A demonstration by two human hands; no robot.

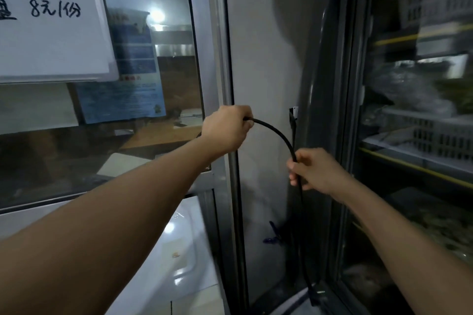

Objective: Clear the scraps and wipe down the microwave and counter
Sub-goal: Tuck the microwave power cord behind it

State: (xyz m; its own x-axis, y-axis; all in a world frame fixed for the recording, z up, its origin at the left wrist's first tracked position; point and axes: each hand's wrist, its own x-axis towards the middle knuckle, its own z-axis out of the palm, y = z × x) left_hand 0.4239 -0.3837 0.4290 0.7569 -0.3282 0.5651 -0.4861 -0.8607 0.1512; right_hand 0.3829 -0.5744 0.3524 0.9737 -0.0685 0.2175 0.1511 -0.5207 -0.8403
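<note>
Left hand (pixel 226 128) grips black cable (pixel 277 133) at top of arch; right hand (pixel 316 170) fingers pinch it lower right, near fridge (pixel 414 135).

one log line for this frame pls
left hand: grips cable | right hand: grips cable lower | cable: arched between hands | wiping: not started

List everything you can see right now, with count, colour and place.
cable: one, black, arcs between both hands, then runs down to the floor by the wall
sign: one, white with black writing, upper left on the window
window: one, metal-framed glass, left half
poster: one, blue, behind the glass
wall: one, grey, centre
cooler: one, dark frame, right, with pale baskets on shelves
appliance top: one, white, bottom centre
hands: two; left and right each grip the cable
</note>
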